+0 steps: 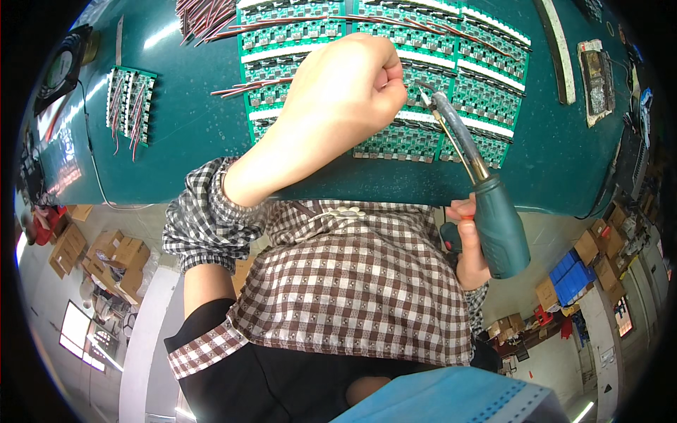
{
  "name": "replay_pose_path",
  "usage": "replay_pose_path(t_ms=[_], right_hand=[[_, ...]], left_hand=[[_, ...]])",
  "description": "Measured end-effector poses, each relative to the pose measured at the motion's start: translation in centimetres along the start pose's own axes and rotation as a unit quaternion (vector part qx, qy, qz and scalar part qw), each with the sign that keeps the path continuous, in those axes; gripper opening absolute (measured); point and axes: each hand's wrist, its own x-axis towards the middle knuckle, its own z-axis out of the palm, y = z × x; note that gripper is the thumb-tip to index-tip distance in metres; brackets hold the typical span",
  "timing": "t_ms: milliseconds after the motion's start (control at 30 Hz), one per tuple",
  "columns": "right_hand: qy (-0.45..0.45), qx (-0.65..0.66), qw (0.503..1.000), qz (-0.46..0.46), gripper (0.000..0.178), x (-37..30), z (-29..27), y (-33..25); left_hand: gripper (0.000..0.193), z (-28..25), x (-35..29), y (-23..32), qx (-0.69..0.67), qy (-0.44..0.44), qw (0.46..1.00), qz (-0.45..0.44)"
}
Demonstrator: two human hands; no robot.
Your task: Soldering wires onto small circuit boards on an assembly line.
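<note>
My left hand [345, 92] reaches over green circuit boards [486, 102], its fingers pinched together. What they hold, if anything, is hidden behind the hand. In my right hand [471, 247] is a soldering iron [502, 229] with a dark green handle and a long metal shaft. Its tip points up and left, close to the left fingertips and above the boards. The boards lie side by side in rows with white strips across them. Thin red, black and white wires [247, 87] rest on the boards, some running out from under my left hand.
A bundle of loose wires [204, 17] lies at the far left of the boards. Further left is a smaller board [130, 106] with wires, near a black fan [63, 60]. At right are a curved pale strip [557, 49] and a worn metal tray [596, 83].
</note>
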Motion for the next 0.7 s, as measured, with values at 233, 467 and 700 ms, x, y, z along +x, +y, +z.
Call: replay_pose_path(t_ms=[233,467,700], right_hand=[[0.007,0.017,1.000,0.016,0.029,0.0,0.0,0.0],[-0.005,0.013,0.999,0.028,0.030,0.0,-0.2,-0.3],[-0.023,-0.019,0.999,0.014,0.032,0.3,-0.1,-0.8]], left_hand=[[0.007,0.1,0.1,0.0,-0.002,-0.001,1.000,-0.002],[0.008,0.0,0.2,0.0,-0.006,-0.005,1.000,-0.001],[0.007,0.0,0.2,0.0,0.000,-0.002,1.000,0.004]])
